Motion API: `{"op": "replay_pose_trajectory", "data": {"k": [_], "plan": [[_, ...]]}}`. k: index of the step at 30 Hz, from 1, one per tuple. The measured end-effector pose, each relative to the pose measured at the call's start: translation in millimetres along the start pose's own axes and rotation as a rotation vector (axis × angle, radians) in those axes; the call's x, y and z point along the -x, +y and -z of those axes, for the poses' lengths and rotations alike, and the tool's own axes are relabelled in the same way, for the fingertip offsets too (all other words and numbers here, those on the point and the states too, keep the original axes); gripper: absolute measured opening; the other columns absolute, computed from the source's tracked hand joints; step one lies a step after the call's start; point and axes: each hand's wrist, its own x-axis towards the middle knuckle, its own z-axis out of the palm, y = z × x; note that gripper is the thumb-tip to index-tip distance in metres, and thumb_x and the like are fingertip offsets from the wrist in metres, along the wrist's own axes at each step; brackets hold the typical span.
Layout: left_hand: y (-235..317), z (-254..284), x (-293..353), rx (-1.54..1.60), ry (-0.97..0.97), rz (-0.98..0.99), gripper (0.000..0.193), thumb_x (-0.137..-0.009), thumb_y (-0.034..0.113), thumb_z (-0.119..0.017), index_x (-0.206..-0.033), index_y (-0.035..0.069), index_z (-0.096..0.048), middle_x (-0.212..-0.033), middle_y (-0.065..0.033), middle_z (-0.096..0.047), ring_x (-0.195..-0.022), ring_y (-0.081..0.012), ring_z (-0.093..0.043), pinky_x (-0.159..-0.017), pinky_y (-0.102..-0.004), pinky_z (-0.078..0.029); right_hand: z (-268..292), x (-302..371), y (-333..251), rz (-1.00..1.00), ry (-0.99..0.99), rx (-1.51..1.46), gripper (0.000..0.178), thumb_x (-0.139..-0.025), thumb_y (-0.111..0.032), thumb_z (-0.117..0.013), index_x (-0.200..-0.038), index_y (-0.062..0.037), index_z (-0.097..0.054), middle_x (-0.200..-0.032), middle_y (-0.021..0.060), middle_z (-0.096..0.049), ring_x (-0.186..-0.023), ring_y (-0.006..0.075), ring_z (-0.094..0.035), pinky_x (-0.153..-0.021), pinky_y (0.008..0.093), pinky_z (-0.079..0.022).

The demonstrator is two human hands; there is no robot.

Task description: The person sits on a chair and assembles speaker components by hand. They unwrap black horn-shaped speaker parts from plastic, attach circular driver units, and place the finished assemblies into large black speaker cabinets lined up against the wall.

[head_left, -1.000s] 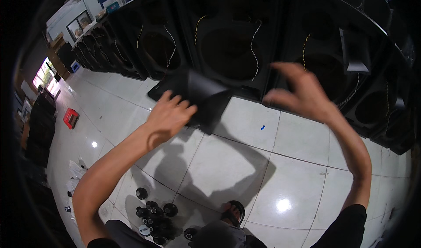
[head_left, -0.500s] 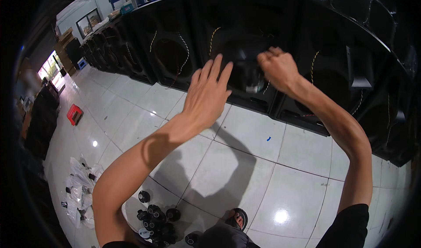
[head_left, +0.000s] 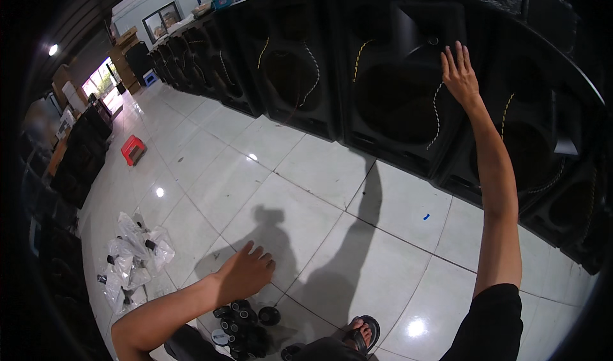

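Observation:
My right hand (head_left: 460,77) is stretched out with straight fingers at the right edge of a black horn flare (head_left: 412,32). That horn sits at the upper opening of a black speaker cabinet (head_left: 347,86), which stands upright. A yellow-black twisted wire (head_left: 359,61) and a white-black one (head_left: 437,115) hang down its front. Low on the left, my left hand (head_left: 246,273) hovers with loosely bent fingers, apparently holding nothing. Below it, several round black parts (head_left: 241,335) are clustered on the floor by my feet, partly hidden by my arm.
More cabinets (head_left: 287,74) form a row along the far side; the right-hand one has a horn (head_left: 565,125) leaning in its large opening. Crumpled clear plastic bags (head_left: 131,259), a red stool (head_left: 133,150) and a blue scrap (head_left: 426,217) are on the white tiled floor (head_left: 300,214).
My left hand has dropped from the cabinet down to the lower left. My right hand has risen and opened. The blurred dark piece near it now shows as the horn in the upper opening.

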Motion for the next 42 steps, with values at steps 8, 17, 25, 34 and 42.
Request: {"op": "replay_pose_trajectory", "data": {"k": [8, 17, 25, 34, 42], "plan": [[6.4, -35.1, 51.0, 0.164, 0.237, 0.052, 0.031, -0.085, 0.025, -0.060, -0.104, 0.001, -0.063, -0.105, -0.0130, -0.064, -0.105, -0.0292, -0.059, -0.098, -0.0445, -0.042, 75.6, 33.7, -67.3, -0.104, -0.301, -0.202, 0.053, -0.086, -0.014, -0.056, -0.136, 0.0027, -0.047, -0.146, 0.0207, -0.040, -0.141, 0.0401, -0.026, -0.117, 0.0543, -0.014], [-22.9, -141.8, 128.0, 0.317, 0.131, 0.237, 0.024, -0.080, 0.020, -0.064, -0.097, 0.004, -0.058, -0.088, -0.0103, -0.064, -0.086, -0.0279, -0.064, -0.076, -0.0409, -0.048, 307.9, 163.4, -184.1, 0.831, -0.952, -1.098, 0.043, -0.081, -0.034, -0.068, -0.109, -0.0023, -0.064, -0.121, 0.0152, -0.059, -0.126, 0.0336, -0.046, -0.113, 0.0499, -0.027], [-2.5, -240.4, 222.4, 0.440, 0.003, 0.288, 0.030, -0.087, 0.031, -0.065, -0.083, 0.001, -0.069, -0.086, -0.0153, -0.070, -0.086, -0.0335, -0.068, -0.072, -0.0430, -0.054, 504.1, 118.1, -214.2, 0.764, -1.103, -1.271, 0.037, -0.083, -0.020, -0.069, -0.109, 0.0055, -0.062, -0.107, 0.0218, -0.065, -0.103, 0.0378, -0.060, -0.093, 0.0429, -0.047], [8.9, -276.8, 338.0, 0.888, -0.038, 0.183, 0.055, -0.090, 0.039, -0.060, -0.124, -0.005, -0.056, -0.117, -0.0252, -0.062, -0.112, -0.0388, -0.058, -0.095, -0.0426, -0.046, 685.2, 114.4, -249.9, -0.286, -1.614, -1.918, 0.032, -0.096, -0.021, -0.059, -0.104, 0.0091, -0.066, -0.073, 0.0096, -0.066, -0.062, 0.0134, -0.061, -0.059, 0.0290, -0.049], [-16.2, -385.9, 438.9, 0.947, 0.146, 0.424, 0.049, -0.089, 0.033, -0.061, -0.121, -0.004, -0.059, -0.111, -0.0202, -0.067, -0.107, -0.0360, -0.062, -0.092, -0.0401, -0.049, 766.6, 136.5, -248.5, -0.509, -1.679, -1.926, 0.058, -0.090, -0.048, -0.061, -0.094, 0.0094, -0.068, -0.069, 0.0067, -0.067, -0.062, 0.0134, -0.061, -0.056, 0.0282, -0.047]]}}
